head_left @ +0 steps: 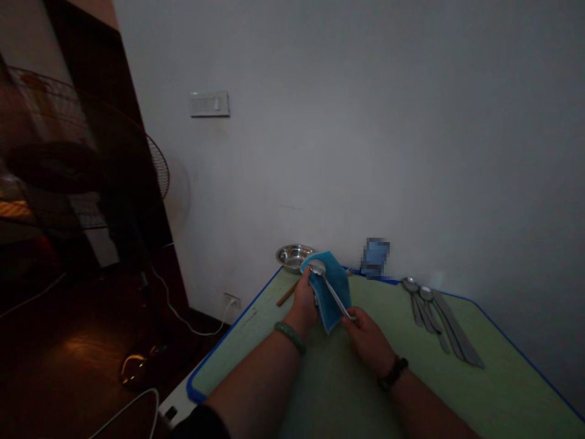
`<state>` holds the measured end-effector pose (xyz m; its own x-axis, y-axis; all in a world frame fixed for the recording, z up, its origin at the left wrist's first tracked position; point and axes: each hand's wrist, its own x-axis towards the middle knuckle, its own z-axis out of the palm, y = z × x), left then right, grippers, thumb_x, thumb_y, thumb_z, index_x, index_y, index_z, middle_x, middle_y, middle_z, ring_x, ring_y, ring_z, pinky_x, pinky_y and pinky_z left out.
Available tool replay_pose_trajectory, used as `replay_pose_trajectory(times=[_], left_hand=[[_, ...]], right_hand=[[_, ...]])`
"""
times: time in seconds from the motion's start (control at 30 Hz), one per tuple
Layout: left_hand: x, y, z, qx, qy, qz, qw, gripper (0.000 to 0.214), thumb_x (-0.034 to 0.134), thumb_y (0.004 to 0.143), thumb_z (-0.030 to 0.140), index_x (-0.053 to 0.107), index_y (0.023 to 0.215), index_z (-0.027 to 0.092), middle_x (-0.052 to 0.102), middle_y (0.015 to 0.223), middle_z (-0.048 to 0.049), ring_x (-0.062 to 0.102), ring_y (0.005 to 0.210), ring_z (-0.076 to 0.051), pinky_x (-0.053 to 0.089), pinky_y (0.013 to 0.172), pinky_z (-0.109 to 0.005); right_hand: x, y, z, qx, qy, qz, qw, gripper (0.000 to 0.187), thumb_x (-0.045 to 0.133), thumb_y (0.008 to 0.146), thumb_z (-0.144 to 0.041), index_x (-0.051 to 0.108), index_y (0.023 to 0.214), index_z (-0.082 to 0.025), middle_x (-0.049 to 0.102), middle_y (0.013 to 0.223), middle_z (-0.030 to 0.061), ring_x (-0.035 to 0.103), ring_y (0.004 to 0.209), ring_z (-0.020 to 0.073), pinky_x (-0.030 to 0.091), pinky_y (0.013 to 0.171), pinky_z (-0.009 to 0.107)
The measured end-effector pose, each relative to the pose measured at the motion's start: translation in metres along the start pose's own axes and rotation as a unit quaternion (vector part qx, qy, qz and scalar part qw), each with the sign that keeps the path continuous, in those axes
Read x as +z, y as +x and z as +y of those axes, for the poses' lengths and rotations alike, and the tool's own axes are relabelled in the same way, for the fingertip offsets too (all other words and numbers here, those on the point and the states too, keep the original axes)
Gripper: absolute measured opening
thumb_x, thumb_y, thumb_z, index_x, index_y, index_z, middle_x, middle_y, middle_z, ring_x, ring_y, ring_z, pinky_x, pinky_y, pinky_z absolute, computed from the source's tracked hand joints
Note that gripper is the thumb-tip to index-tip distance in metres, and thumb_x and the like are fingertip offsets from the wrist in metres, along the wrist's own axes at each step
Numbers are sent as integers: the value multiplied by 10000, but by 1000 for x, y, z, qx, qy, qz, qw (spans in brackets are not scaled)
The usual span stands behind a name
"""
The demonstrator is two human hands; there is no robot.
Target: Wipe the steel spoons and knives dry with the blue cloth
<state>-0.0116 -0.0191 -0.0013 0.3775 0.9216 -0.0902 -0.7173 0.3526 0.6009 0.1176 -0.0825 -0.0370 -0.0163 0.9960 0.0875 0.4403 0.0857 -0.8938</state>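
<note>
Over the table, my left hand (pixel 305 303) holds a blue cloth (pixel 336 283) with a pale edge, its fingers closed mostly behind it. A metal spoon (pixel 336 297) lies against the cloth, bowl up and to the left, with my left thumb near the bowl. The end of the spoon's handle is pinched in my right hand (pixel 368 338). Behind my left hand, a shiny metal bowl (pixel 292 261) stands at the table's far left corner. A brown stick (pixel 286 297) is partly hidden by that hand. Fork tines (pixel 350 271) show just past the cloth.
On the right of the green, blue-edged table (pixel 503 384) lie several metal spoons (pixel 426 294) and long flat knives (pixel 457 335). A blurred-out bluish object (pixel 375 259) stands at the back edge by the wall. A floor fan (pixel 59 161) and white cables are at left.
</note>
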Motion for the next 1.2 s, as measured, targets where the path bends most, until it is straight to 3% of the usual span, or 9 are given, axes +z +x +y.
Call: replay_pose_trajectory(times=[0.33, 0.73, 0.9, 1.2], left_hand=[[5, -4, 1, -11, -2, 3, 1000, 528, 405, 742, 514, 625, 916, 67, 677, 755, -132, 620, 801, -259, 438, 802, -408], [7, -6, 2, -18, -7, 0, 1000, 613, 346, 746, 565, 605, 975, 58, 668, 841, -158, 612, 831, -272, 430, 811, -423], [6, -5, 3, -11, -13, 21, 1000, 677, 271, 753, 603, 601, 987, 60, 669, 833, -153, 609, 840, -269, 426, 823, -422], [0, -1, 2, -8, -28, 17, 999, 704, 292, 729, 631, 579, 1027, 61, 663, 863, -159, 600, 860, -283, 421, 821, -439]], right_hand=[[0, -1, 0, -9, 4, 1, 1000, 300, 399, 758, -429, 532, 917, -211, 615, 734, 2, 563, 671, 160, 410, 606, 267], [-1, 0, 1, -12, 1, -16, 1000, 252, 402, 767, -418, 512, 864, -213, 603, 774, 5, 571, 724, 167, 416, 648, 274], [0, 1, 3, -10, 5, -17, 1000, 254, 404, 761, -412, 521, 865, -213, 610, 763, 4, 570, 703, 166, 421, 634, 268], [-1, -3, 0, -16, 14, -26, 999, 273, 401, 769, -415, 534, 892, -210, 628, 821, 19, 572, 723, 166, 420, 635, 268]])
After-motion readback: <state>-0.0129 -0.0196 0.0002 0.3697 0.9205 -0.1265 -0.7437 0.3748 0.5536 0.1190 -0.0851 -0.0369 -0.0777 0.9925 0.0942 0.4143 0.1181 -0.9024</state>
